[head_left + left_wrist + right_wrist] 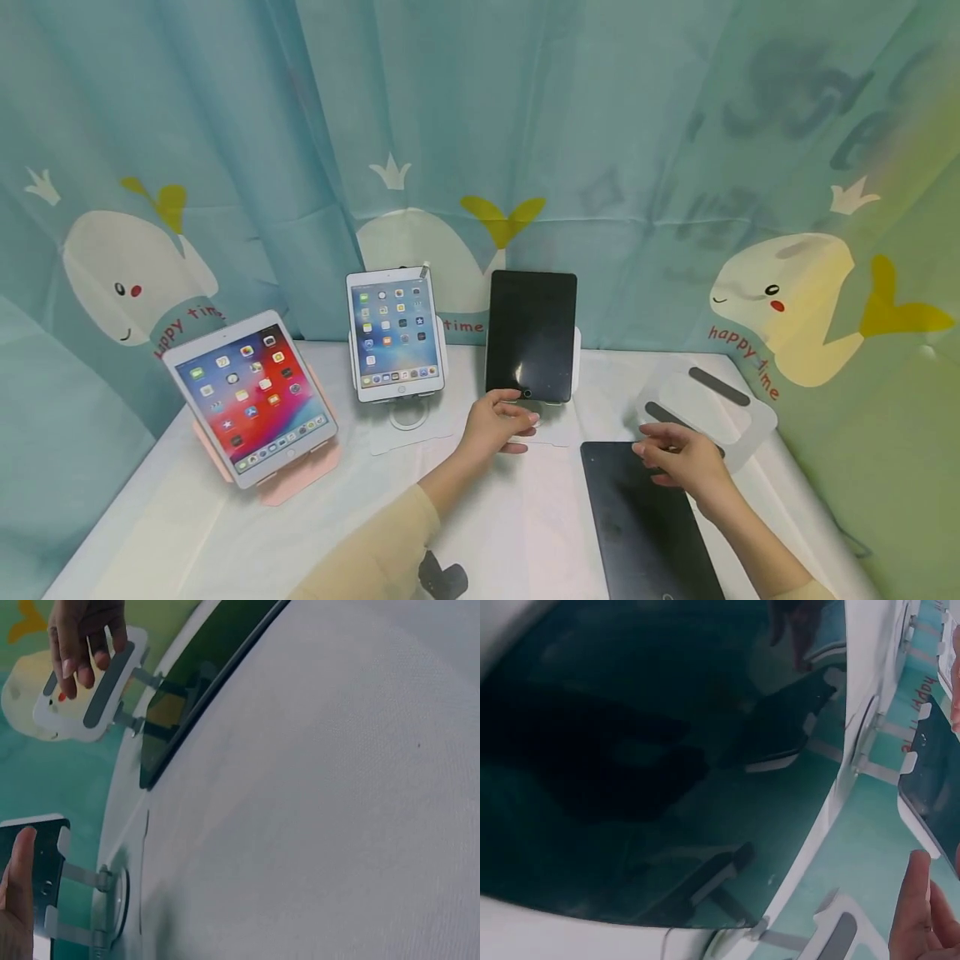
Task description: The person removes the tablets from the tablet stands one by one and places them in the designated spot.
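My left hand (491,429) is at the lower edge of a black-screened tablet (532,333) on a white stand, a fingertip right by its round home button. The fingers are loosely bent and hold nothing. My right hand (682,458) hovers over the far end of a larger black tablet (645,525) lying flat on the table, its fingers relaxed and nothing between them. In the left wrist view that hand (86,637) overlaps an unloaded white stand with grey pads (109,686). The right wrist view shows the dark flat screen (592,847) with reflections.
A white tablet (397,333) with a lit home screen stands on a white stand at the back. Another lit tablet (255,400) leans on a pink stand (307,475) at the left. The white stand (757,417) is at the right; a teal curtain (480,108) hangs behind.
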Available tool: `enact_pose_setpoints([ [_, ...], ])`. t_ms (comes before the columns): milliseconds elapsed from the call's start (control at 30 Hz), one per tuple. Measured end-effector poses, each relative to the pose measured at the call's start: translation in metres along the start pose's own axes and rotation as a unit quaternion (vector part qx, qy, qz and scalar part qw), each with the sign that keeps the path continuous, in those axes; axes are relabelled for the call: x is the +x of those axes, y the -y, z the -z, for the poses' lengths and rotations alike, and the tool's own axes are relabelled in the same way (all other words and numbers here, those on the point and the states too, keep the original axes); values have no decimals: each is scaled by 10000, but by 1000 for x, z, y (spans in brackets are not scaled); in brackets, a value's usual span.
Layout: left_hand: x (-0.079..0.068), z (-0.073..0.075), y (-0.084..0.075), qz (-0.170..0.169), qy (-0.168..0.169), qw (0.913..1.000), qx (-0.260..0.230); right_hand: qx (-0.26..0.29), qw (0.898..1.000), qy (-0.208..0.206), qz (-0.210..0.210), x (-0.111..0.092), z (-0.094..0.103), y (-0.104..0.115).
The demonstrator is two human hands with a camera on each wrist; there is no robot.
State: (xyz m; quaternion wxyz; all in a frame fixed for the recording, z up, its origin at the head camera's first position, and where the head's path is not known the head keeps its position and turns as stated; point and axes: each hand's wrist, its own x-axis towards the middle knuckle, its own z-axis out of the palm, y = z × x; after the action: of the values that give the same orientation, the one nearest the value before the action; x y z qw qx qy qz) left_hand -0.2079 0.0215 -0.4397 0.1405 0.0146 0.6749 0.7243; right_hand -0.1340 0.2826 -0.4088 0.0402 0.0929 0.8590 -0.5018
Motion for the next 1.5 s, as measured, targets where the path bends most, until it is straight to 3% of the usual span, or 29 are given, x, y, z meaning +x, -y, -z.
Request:
enact_pose_setpoints([
  [267, 3, 11, -11, -854, -867, 9925, 49, 245, 9994, -40, 248, 12, -8, 12],
  [433, 9, 16, -18, -1054, -1422, 9841, 158, 541, 9980, -180, 260, 21, -13, 18],
  [567, 15, 17, -21, -1155, -1674, 9791, 70, 1138, 9929, -209, 260, 26, -16, 20],
  [733, 21, 19, -23, -1385, -1755, 9747, 36, 2008, 9787, -370, 211, 34, -18, 24],
  [867, 25, 22, -25, -1427, -1748, 9741, 157, 2312, 9709, -611, 145, 41, -22, 29],
  [1133, 36, 24, -32, -1429, -1782, 9733, 206, 2512, 9636, -846, 350, 58, -40, 41],
  [1500, 49, 22, -33, -1470, -1854, 9710, 344, 2103, 9697, -1096, 595, 84, -65, 53],
])
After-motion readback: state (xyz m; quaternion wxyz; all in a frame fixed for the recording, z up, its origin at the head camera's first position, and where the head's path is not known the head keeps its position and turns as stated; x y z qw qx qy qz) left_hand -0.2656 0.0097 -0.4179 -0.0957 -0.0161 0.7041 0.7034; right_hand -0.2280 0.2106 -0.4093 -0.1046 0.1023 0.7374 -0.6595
